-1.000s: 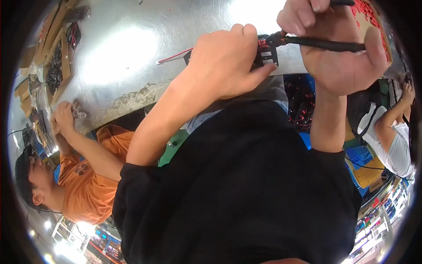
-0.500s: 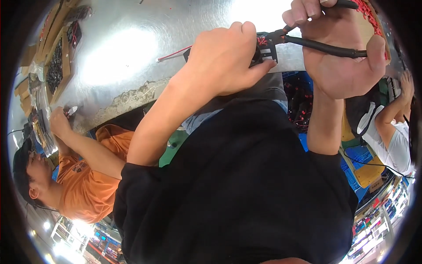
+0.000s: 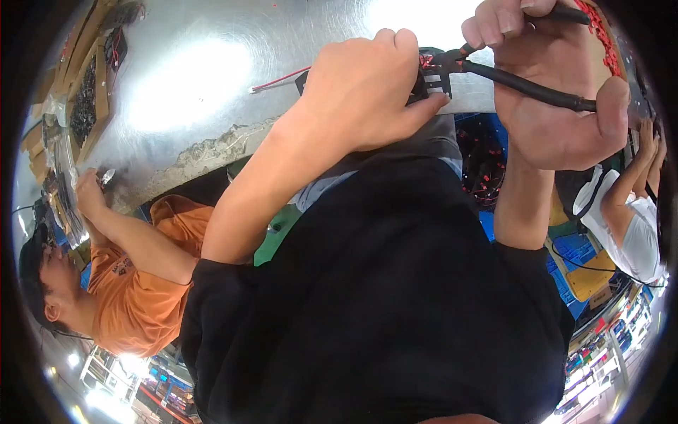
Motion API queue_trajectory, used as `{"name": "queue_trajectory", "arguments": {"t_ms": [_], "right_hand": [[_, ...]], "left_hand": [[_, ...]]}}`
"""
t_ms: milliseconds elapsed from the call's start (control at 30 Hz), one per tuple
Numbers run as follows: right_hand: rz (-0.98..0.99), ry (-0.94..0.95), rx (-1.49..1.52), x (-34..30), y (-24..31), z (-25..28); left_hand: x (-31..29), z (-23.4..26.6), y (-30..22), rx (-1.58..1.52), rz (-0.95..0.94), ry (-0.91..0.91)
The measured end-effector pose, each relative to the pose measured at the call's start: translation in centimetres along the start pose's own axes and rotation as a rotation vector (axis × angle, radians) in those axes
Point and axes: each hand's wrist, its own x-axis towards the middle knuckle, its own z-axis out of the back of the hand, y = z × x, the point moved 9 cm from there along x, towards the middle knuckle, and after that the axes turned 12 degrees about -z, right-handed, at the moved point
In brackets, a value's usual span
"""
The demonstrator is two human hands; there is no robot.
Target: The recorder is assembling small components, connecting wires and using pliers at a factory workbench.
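My left hand (image 3: 364,92) is closed around a small black plastic part (image 3: 438,85) with a squarish, slotted frame, held just over the table's near edge. It looks like a small cooling fan, but the hand covers most of it. A thin red lead (image 3: 281,78) sticks out on its left side. In my right hand (image 3: 558,113) are black-handled pliers (image 3: 526,85), their handles spread apart. One handle lies across the palm near the thumb, while fingers hook over the other. The jaws are at the part's right side, beside some red bits.
The shiny metal table (image 3: 282,35) has a chipped near edge. A carton of red pieces (image 3: 606,39) stands at right; a cardboard box (image 3: 86,99) of dark parts is at left. Below the edge is a blue crate (image 3: 482,159). Co-workers sit at left (image 3: 141,297) and right (image 3: 625,219).
My right hand and the pliers have shifted slightly right and down. The left hand with the black part has moved a little to the right. The left co-worker's hand has moved slightly left.
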Motion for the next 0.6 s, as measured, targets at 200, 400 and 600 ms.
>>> {"name": "queue_trajectory", "arguments": {"t_ms": [200, 400, 600], "right_hand": [[0.108, -0.213, -0.928, -1.1, 0.7, -2.6], [0.085, -0.064, -0.955, 0.2, 1.3, -1.5], [0.087, -0.070, -0.918, -0.2, 0.7, -3.7]], "left_hand": [[0.3, 0.0, -0.2, 0.003, -0.009, -0.001], [0.2, 0.1, -0.1, 0.003, 0.010, 0.012], [0.1, 0.1, -0.2, 0.003, 0.014, 0.019]]}}
